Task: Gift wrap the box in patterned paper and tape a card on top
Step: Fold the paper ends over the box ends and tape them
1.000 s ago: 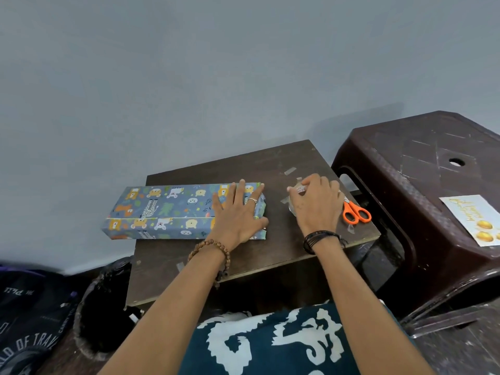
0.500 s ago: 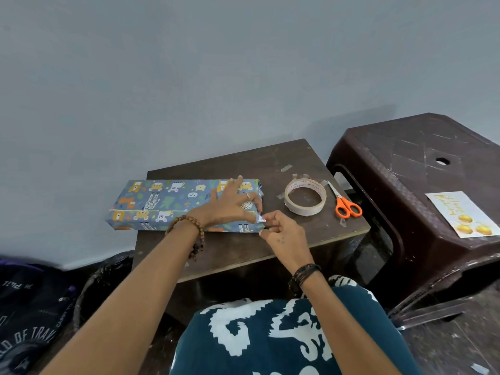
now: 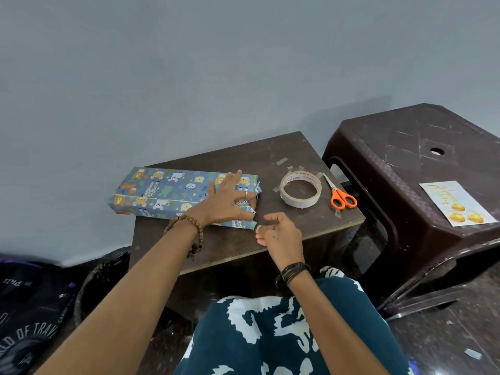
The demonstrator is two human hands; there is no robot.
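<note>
I see one wrapped box (image 3: 173,196) on the small table (image 3: 297,226), my left hand (image 3: 230,204) pressing flat on its right end; my right hand (image 3: 281,236) hovers beside it, fingers loosely curled, holding nothing. One tape roll (image 3: 300,192), printed "WONDER TAPE", and one pair of scissors (image 3: 339,194) lie right; one card (image 3: 457,203) rests on the stool (image 3: 405,147).

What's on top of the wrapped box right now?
Only the left hand, pressing flat near the wrapped box's right end. No card. Paper beneath the palm is hidden.
</note>
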